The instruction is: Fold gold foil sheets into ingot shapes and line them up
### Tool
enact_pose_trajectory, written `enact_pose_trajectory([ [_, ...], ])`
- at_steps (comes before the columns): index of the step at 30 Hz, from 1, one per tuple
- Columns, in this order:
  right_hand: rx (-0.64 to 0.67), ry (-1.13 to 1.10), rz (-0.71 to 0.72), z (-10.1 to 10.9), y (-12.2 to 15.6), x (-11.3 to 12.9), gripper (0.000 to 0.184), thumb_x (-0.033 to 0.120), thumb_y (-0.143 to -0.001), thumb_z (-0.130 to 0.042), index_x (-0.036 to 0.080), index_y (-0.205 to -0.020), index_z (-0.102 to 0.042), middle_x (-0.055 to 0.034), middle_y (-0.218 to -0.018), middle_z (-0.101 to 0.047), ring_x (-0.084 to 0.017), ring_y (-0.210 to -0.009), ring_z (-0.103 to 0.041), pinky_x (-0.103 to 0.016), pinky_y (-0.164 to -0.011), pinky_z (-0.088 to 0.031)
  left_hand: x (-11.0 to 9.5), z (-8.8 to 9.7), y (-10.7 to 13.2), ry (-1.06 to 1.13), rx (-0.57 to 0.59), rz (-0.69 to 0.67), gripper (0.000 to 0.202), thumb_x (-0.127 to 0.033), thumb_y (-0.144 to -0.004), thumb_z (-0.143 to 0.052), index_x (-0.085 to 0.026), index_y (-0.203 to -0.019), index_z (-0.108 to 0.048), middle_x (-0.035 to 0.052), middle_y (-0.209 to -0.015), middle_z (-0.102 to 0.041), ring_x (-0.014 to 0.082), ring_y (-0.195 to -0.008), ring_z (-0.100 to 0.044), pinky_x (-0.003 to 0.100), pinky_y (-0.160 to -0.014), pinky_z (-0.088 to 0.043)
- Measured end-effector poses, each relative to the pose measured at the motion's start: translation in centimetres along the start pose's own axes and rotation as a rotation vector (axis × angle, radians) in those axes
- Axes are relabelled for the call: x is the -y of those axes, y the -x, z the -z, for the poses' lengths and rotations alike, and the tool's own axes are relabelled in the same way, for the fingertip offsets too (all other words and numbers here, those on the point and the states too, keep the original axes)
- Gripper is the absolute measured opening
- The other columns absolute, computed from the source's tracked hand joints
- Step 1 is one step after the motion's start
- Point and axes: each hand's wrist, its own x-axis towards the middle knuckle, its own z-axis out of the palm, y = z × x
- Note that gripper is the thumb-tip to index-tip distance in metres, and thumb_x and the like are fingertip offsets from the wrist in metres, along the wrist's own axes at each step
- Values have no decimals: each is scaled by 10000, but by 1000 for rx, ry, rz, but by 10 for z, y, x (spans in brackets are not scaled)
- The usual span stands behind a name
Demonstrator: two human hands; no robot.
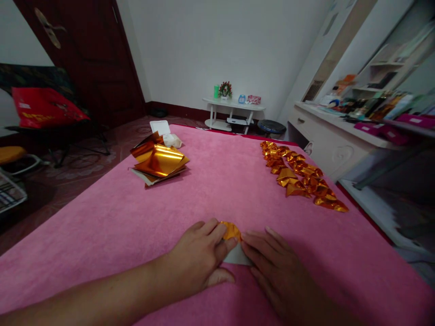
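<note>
A sheet of gold foil paper [232, 230] with a pale grey-white back lies partly folded on the pink cloth. My left hand [204, 256] is closed on its left side, with curled fingers on the gold part and the thumb stretched below. On the right edge rest the fingertips of my right hand [277, 267], its fingers stretched out and lying flat. Both hands cover parts of the sheet. Ahead to the left is a loose stack of gold foil sheets [161, 160]. Several folded gold foil pieces [288, 176] stand in rows to the right.
A pink cloth [217, 181] covers the broad surface. Behind the stack are a white tray [159, 127] and a crumpled whitish bag [172, 141]. A low white table [234, 105] stands by the wall, near a dark round stool [271, 127]. A white dresser [340, 136] borders the right.
</note>
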Motion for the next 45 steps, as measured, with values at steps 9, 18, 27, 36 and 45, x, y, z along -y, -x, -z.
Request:
enact_pose_trajectory([
  [9, 61, -273, -92, 19, -32, 1, 182, 160, -845, -484, 189, -948, -631, -56, -873, -627, -195, -827, -549, -371, -793, -431, 25, 5, -11, -168, -49, -71, 273, -286, -931, -450, -313, -1180, -556, 55, -1000, -563, 213, -923, -496, 348, -743, -402],
  [18, 258, -406, -338, -1, -68, -23, 138, 109, -720, -569, 205, -665, -652, 27, -700, -596, -101, -624, -523, -215, -553, -346, 48, 11, -15, -85, -130, -218, 272, -279, -951, -426, -261, -1173, -583, 57, -1174, -580, 205, -1109, -484, 384, -929, -369],
  [27, 143, -428, -418, -7, -61, -12, 143, 79, -696, -523, 198, -694, -602, 22, -726, -581, -107, -661, -511, -217, -575, -346, 28, 5, -1, -2, -143, -167, 219, -219, -956, -414, -179, -1049, -608, 48, -932, -638, 174, -937, -552, 335, -832, -431],
  [36, 200, -637, -403, -6, -53, -21, 279, 10, -646, -497, 208, -786, -636, 13, -776, -587, -112, -683, -539, -209, -599, -412, 29, -1, -2, -33, -184, -168, 230, -241, -957, -408, -193, -1067, -603, 66, -1077, -628, 177, -958, -563, 320, -809, -469],
  [45, 137, -628, -482, -7, -54, -13, 230, 20, -627, -541, 200, -749, -618, 16, -762, -572, -113, -677, -534, -218, -610, -415, 32, -8, 1, -56, -178, -227, 244, -214, -948, -425, -155, -1128, -578, 75, -1069, -665, 199, -994, -566, 349, -848, -485],
])
